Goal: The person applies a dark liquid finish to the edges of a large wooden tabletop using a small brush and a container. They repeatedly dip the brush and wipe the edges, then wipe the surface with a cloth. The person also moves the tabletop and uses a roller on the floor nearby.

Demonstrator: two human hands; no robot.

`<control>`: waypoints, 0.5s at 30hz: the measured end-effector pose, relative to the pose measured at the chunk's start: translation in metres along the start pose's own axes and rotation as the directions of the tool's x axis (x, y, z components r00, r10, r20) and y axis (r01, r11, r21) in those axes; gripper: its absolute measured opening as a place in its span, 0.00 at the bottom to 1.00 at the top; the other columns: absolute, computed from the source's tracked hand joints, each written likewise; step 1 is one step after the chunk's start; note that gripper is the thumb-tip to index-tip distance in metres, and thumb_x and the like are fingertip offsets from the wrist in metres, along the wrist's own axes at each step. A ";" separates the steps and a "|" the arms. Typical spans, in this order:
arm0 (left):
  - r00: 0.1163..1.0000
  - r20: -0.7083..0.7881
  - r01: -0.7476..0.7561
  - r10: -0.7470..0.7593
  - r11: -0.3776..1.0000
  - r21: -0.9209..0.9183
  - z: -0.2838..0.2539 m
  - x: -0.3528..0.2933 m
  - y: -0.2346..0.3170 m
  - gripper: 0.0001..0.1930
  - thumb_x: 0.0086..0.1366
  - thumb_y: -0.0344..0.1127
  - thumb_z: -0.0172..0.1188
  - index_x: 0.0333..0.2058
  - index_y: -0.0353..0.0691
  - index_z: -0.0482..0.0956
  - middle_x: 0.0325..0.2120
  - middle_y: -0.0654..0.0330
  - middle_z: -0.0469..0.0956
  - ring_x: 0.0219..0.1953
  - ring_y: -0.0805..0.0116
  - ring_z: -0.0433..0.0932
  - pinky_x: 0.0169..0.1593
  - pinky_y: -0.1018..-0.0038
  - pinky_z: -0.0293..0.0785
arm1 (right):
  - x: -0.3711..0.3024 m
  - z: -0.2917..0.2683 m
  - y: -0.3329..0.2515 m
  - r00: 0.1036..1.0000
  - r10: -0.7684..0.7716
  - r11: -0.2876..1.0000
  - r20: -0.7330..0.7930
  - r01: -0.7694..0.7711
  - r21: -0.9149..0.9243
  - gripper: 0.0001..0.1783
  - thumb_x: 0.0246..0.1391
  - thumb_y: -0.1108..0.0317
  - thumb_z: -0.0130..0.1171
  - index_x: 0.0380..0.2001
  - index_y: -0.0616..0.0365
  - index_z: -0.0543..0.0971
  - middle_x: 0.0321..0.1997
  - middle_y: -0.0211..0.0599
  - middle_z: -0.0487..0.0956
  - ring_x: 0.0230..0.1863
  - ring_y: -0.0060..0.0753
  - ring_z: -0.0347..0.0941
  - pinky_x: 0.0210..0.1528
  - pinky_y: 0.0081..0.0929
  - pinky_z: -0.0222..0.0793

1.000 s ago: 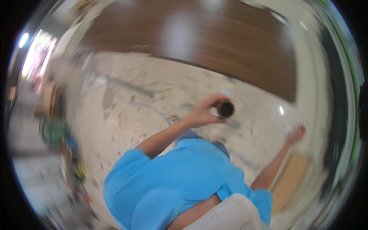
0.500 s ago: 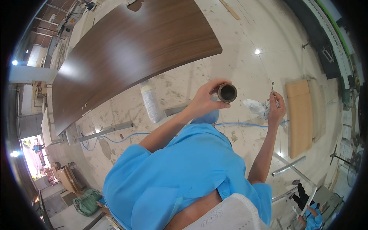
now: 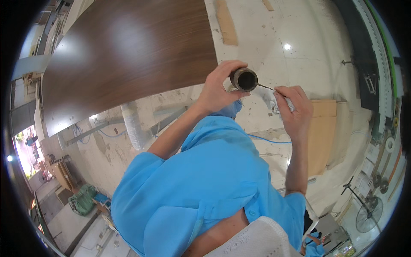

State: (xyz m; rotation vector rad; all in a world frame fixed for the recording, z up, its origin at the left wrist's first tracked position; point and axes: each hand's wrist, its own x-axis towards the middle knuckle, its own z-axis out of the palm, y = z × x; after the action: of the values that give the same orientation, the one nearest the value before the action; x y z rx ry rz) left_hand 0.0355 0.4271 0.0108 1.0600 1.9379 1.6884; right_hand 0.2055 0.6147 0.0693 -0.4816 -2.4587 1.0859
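My left hand (image 3: 216, 91) is wrapped round a small dark cylindrical container (image 3: 247, 80), its round open mouth facing up toward me. The inside looks dark, and its contents cannot be made out. My right hand (image 3: 296, 109) pinches a thin dark stick (image 3: 265, 87) between thumb and fingers. The stick's far end meets the container's rim at the right side; whether it reaches inside is hard to see. Crumpled white material (image 3: 270, 102) shows beside and partly behind my right hand; I cannot tell if it is held or lies on the floor.
A large dark wood-grain panel (image 3: 132, 51) fills the upper left. On the stained floor are a wrapped white roll (image 3: 132, 126), metal bars, a blue hose (image 3: 269, 140) and cardboard (image 3: 323, 137). A standing fan (image 3: 369, 214) and another person (image 3: 314, 246) are at the lower right.
My right hand has moved left and brought the stick from upright, away from the container, to its rim. My left hand and the container have shifted up and slightly left. The view has turned.
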 end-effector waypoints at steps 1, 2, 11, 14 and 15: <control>0.998 -0.056 -0.039 0.041 0.999 0.035 0.002 0.013 -0.001 0.36 0.48 0.23 0.80 0.59 0.42 0.80 0.53 0.59 0.81 0.53 0.65 0.81 0.55 0.71 0.76 | 0.020 -0.001 -0.001 0.997 -0.063 0.997 0.036 0.065 -0.040 0.09 0.56 0.77 0.70 0.41 0.55 0.87 0.33 0.34 0.81 0.33 0.32 0.80 0.35 0.26 0.74; 0.995 -0.083 -0.053 0.060 0.995 0.079 0.002 0.025 -0.002 0.36 0.48 0.24 0.80 0.59 0.42 0.80 0.54 0.58 0.81 0.54 0.63 0.81 0.56 0.70 0.77 | 0.038 -0.003 -0.002 0.990 -0.106 0.990 0.090 0.113 -0.083 0.08 0.57 0.77 0.70 0.40 0.56 0.87 0.33 0.34 0.81 0.34 0.32 0.80 0.34 0.28 0.74; 0.951 -0.276 -0.057 0.137 0.958 0.280 0.008 0.086 0.006 0.36 0.50 0.25 0.80 0.60 0.41 0.79 0.58 0.54 0.79 0.60 0.53 0.80 0.60 0.62 0.79 | 0.164 -0.006 0.006 0.730 -0.596 0.705 0.335 0.675 -0.216 0.10 0.46 0.75 0.68 0.35 0.53 0.83 0.31 0.30 0.74 0.30 0.32 0.76 0.30 0.33 0.72; 0.926 -0.361 -0.009 0.110 0.963 0.269 0.015 0.096 0.006 0.35 0.50 0.24 0.79 0.59 0.42 0.79 0.59 0.54 0.79 0.60 0.52 0.79 0.61 0.61 0.79 | 0.200 -0.001 0.017 0.610 -0.672 0.619 0.420 0.774 -0.136 0.09 0.46 0.74 0.66 0.33 0.53 0.80 0.31 0.30 0.72 0.29 0.31 0.75 0.29 0.33 0.71; 0.914 -0.394 0.028 0.092 0.958 0.287 0.019 0.099 0.006 0.35 0.50 0.24 0.79 0.59 0.41 0.79 0.59 0.54 0.79 0.60 0.52 0.79 0.61 0.61 0.79 | 0.212 0.001 0.021 0.570 -0.691 0.594 0.445 0.798 -0.100 0.09 0.46 0.74 0.66 0.32 0.53 0.79 0.31 0.30 0.72 0.29 0.31 0.74 0.29 0.33 0.70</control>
State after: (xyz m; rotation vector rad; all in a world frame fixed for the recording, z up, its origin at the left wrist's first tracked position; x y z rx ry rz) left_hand -0.0142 0.5121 0.0327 0.8886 2.5036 1.7930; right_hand 0.0260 0.7255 0.1005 0.7613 -2.6840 0.4448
